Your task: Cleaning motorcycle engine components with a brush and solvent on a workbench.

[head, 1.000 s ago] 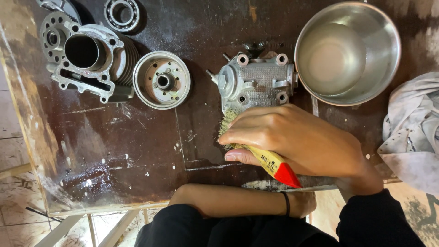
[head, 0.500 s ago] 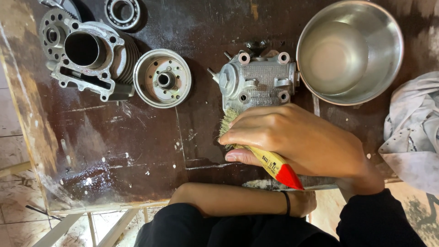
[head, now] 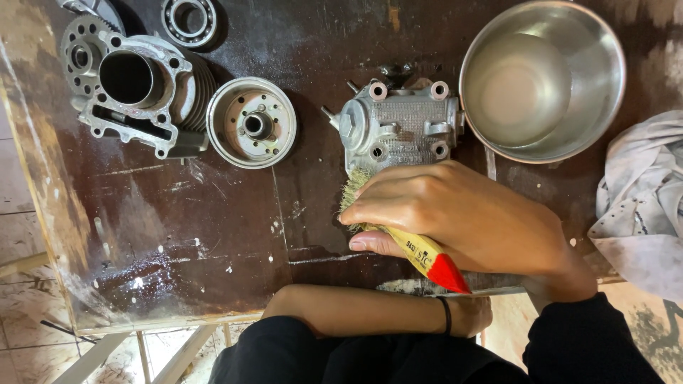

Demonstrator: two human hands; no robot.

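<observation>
My right hand (head: pixel 462 217) is closed around a paintbrush (head: pixel 420 252) that has a yellow handle with a red tip. Its pale bristles (head: pixel 353 186) press against the near side of a grey cast-metal engine part (head: pixel 398 128) on the dark, stained wooden table (head: pixel 178 227). My left forearm lies across my lap below the table's front edge, with a black band at the wrist. Only part of my left hand (head: pixel 473 316) shows, tucked under the table edge with its fingers hidden.
A finned engine cylinder (head: pixel 135 89), a ball bearing (head: pixel 187 18) and a round metal hub (head: pixel 251 122) lie at the back left. A steel bowl (head: pixel 544 78) stands at the back right, with a crumpled grey rag (head: pixel 640 206) at the right edge. Tiled floor shows at the left.
</observation>
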